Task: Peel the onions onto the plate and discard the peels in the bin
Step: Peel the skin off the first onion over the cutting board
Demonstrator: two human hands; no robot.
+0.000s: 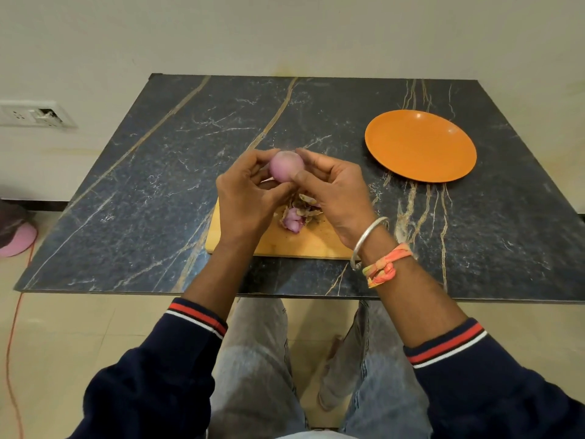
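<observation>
A pale purple onion (285, 165) is held above the table between both hands. My left hand (247, 198) grips its left and lower side, and my right hand (332, 191) pinches its right side with thumb and fingers. Below the hands, a heap of onion peels (299, 213) lies on a wooden cutting board (304, 243). An orange plate (421, 145) sits bare at the right of the table, apart from the hands. No bin is in view.
The dark marble table (177, 172) stands against a cream wall. A wall socket (34, 114) is at the left. A pink object (17, 240) and an orange cable (12, 343) lie on the floor at the left.
</observation>
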